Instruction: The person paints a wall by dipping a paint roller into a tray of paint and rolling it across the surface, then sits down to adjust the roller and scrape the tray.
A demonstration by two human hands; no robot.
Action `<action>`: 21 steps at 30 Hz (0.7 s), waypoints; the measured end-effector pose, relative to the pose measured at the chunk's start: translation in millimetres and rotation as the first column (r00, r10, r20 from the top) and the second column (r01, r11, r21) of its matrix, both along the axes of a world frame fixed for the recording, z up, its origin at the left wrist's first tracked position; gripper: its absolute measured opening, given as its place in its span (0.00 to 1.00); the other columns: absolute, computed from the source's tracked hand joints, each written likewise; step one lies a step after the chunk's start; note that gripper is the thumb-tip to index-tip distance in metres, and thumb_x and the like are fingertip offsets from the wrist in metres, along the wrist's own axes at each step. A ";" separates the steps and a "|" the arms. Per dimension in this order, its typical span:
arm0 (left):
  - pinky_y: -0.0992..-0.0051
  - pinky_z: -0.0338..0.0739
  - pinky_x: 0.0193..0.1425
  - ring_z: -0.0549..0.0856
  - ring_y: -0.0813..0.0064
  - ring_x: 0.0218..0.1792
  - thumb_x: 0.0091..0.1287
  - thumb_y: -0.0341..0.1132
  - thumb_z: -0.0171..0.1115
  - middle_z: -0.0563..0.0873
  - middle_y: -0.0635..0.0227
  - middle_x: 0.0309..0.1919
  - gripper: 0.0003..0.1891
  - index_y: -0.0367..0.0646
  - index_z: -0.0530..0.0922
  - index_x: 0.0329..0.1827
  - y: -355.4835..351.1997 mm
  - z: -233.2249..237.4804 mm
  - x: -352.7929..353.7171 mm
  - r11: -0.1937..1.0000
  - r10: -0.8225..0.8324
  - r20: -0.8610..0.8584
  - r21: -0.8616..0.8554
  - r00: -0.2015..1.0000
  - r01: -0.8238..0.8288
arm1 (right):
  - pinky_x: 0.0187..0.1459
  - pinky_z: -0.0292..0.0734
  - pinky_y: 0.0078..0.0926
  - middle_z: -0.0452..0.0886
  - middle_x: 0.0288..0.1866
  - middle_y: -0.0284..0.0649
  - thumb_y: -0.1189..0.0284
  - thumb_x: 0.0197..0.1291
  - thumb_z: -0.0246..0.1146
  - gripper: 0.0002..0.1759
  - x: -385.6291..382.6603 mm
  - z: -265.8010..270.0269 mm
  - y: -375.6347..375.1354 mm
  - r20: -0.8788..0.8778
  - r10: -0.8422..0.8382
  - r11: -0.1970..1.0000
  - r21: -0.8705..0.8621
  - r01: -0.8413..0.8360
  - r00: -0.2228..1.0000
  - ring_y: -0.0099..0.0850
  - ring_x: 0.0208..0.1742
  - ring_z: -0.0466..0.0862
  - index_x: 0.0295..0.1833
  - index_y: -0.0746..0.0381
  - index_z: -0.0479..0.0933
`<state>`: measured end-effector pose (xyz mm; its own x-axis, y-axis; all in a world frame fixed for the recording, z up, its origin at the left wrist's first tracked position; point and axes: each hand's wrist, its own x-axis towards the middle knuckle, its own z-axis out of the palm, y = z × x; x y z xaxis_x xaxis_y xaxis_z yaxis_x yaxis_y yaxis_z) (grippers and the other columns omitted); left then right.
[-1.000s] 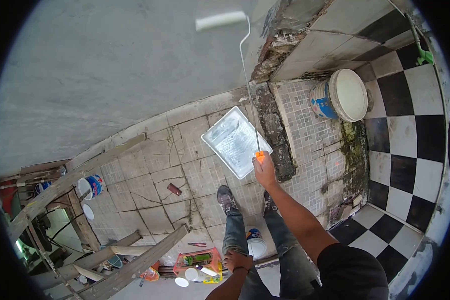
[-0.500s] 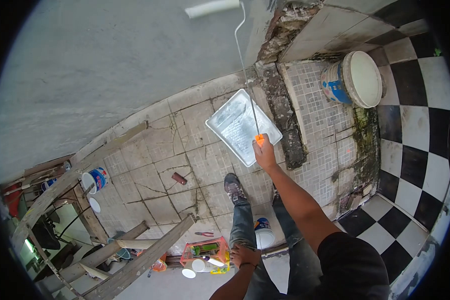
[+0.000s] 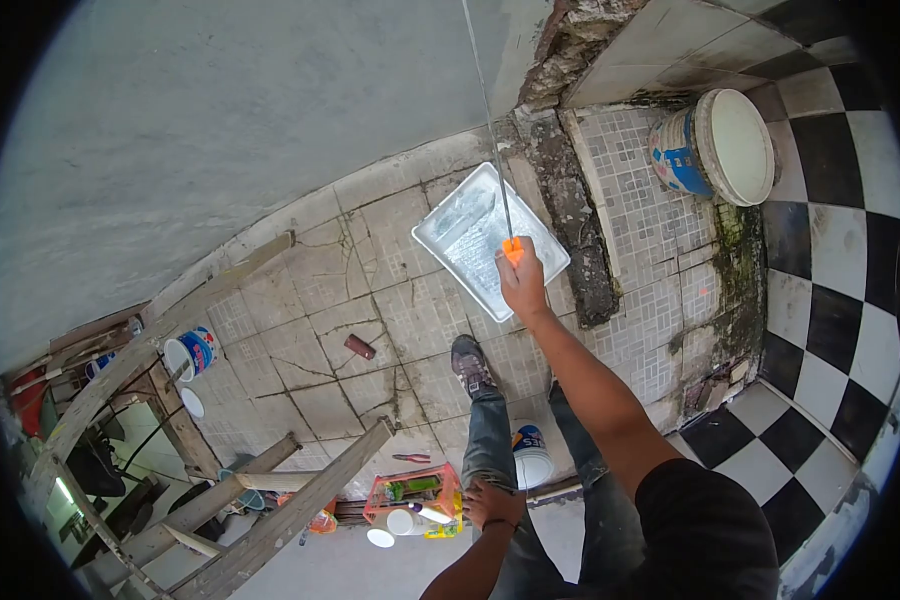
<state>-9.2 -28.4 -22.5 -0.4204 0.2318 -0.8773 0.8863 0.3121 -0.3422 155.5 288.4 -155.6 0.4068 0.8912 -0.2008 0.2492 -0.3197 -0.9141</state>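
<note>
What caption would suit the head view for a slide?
Right hand holds an orange-handled rod along the grey wall, above a paint tray; left hand rests on the thigh.

Roller shaft (image 3: 485, 110): runs off the top edge — head unseen.
Orange handle (image 3: 512, 250): mostly inside the right hand (image 3: 523, 287).
Bucket (image 3: 533, 457): partly behind a leg — label unreadable.

Beneath us the cracked tile floor (image 3: 310, 300) carries a paint tray (image 3: 460, 235) lying flat near the wall, a small brown piece (image 3: 360, 347) apart from it, a blue-and-white bucket (image 3: 192, 352) at the left, red pliers (image 3: 410, 458) just beside an orange crate (image 3: 410, 492), and a big lidded pail (image 3: 715, 150) on the mosaic tiles.
</note>
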 end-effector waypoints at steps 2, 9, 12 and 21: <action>0.53 0.63 0.67 0.70 0.45 0.64 0.43 0.61 0.69 0.66 0.42 0.64 0.57 0.36 0.54 0.71 0.4 -0.2 0.2 1.000 0.019 0.004 -0.001 1.000 -0.019 | 0.33 0.72 0.31 0.76 0.28 0.46 0.72 0.65 0.59 0.11 -2.1 5.1 10.0 -0.021 -0.005 0.994 0.106 0.008 1.000 0.35 0.29 0.79 0.45 0.66 0.67; 0.54 0.63 0.67 0.69 0.46 0.65 0.44 0.62 0.69 0.65 0.42 0.65 0.57 0.36 0.53 0.72 2.9 2.0 0.8 0.999 0.009 -0.002 -0.032 1.000 -0.009 | 0.37 0.74 0.37 0.79 0.33 0.52 0.69 0.65 0.60 0.13 7.6 -39.4 -42.4 0.023 0.034 0.993 -0.115 -0.031 0.999 0.47 0.36 0.83 0.47 0.66 0.68; 0.54 0.63 0.66 0.69 0.46 0.65 0.44 0.61 0.69 0.65 0.42 0.65 0.57 0.36 0.53 0.72 2.6 3.5 0.7 1.000 -0.001 0.008 -0.031 1.000 0.001 | 0.41 0.77 0.45 0.81 0.37 0.58 0.67 0.64 0.59 0.16 9.8 -55.0 -71.2 0.060 0.055 0.974 -0.221 -0.040 0.997 0.57 0.42 0.82 0.49 0.66 0.68; 0.53 0.64 0.66 0.70 0.45 0.63 0.45 0.60 0.69 0.67 0.43 0.62 0.56 0.36 0.53 0.72 2.7 4.6 -2.8 1.000 0.028 0.019 -0.007 0.999 -0.028 | 0.43 0.76 0.48 0.81 0.38 0.60 0.64 0.61 0.60 0.19 14.5 -89.6 -117.7 0.149 0.126 0.915 -0.398 -0.057 0.981 0.58 0.43 0.82 0.50 0.66 0.69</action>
<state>-12.0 -25.7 -17.9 -0.4094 0.2141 -0.8869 0.8838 0.3345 -0.3273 170.0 170.7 -245.2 0.3853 0.7905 -0.4761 0.4336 -0.6105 -0.6628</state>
